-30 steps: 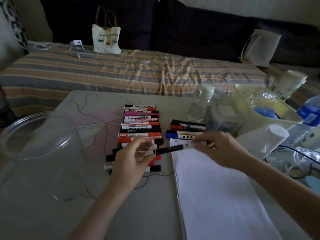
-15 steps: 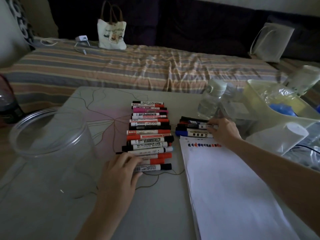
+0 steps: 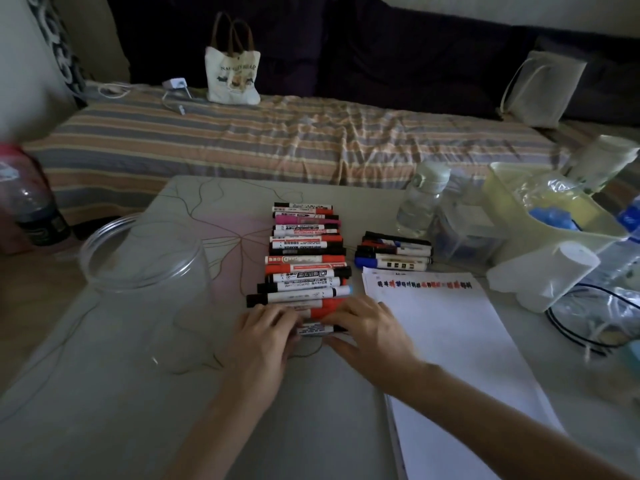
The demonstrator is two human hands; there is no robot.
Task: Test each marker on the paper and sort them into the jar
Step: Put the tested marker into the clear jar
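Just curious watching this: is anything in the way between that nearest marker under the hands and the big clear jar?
Nothing visible. The nearest marker lies between both hands, and only bare table separates it from the jar on its left, whose mouth is open.

You have one view only, head-worn, looking forward and down across the table point(image 3: 104, 393) from its near edge. Hands sit close beneath the lens; the bed point(image 3: 277, 140) lies beyond. Wide-angle bending shows at the margins.
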